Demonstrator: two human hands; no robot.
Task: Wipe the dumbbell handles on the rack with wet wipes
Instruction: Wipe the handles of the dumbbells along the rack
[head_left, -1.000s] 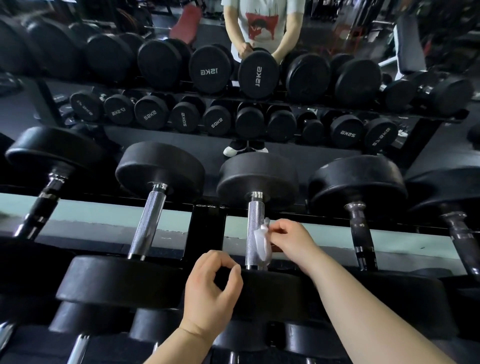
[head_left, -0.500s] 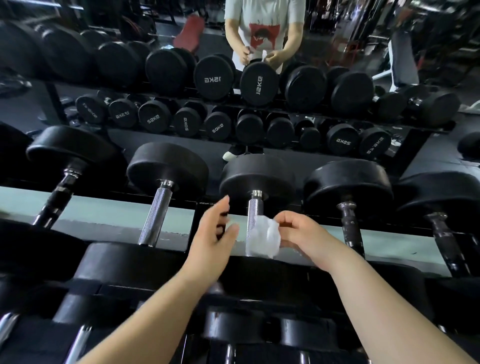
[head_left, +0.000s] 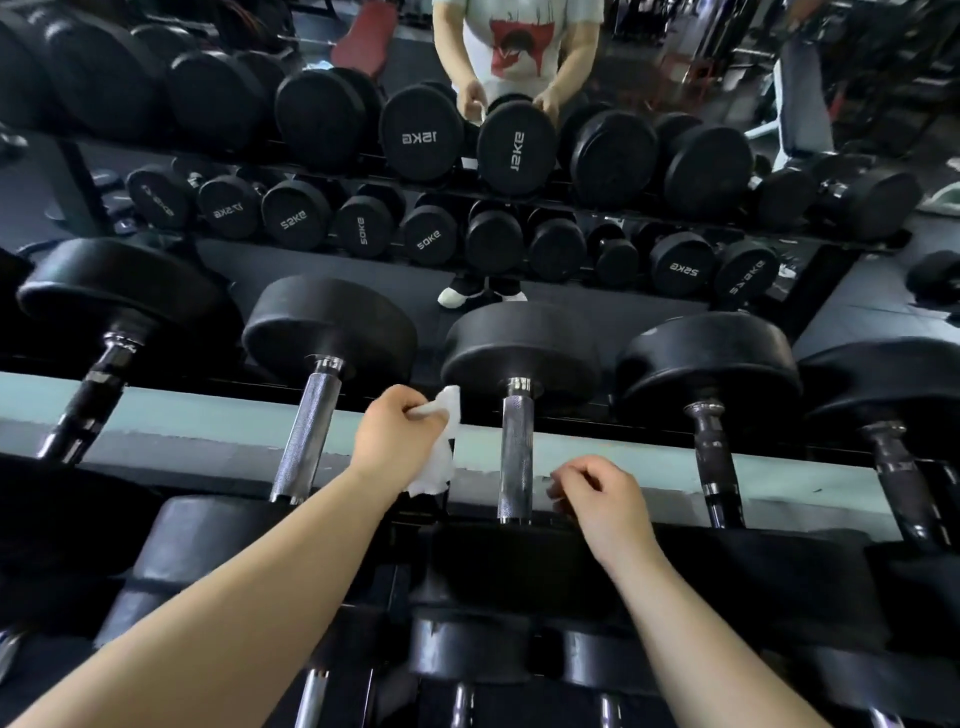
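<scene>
Left grip: clenched on the upper part of the wet wipe, back of the hand to the camera, forearm coming in from the near left.
Wet wipe: white and crumpled. A small tuft stands above the fingers and the rest hangs down below the hand. It sits in the gap between two chrome handles and is clear of both.
Right grip: fingers curled inward, just right of the near end of the middle handle. Whether it pinches anything, or touches the handle, cannot be told.
Middle handle: knurled chrome, running from near to far between two black rubber heads, bare of any hand or wipe.
Left chrome handle: the next dumbbell to the left, tilted slightly, also bare.
Dark handles: on the dumbbells further right, and another at the far left of the row.
Rack: black, carrying this row of dumbbells side by side, with more heads and handles on a lower tier at the near edge.
Ledge: pale green, running left to right under the handles.
Far side: two more rows of black dumbbells whose weight marks read reversed, and a person in a white top with a red print standing behind them.
</scene>
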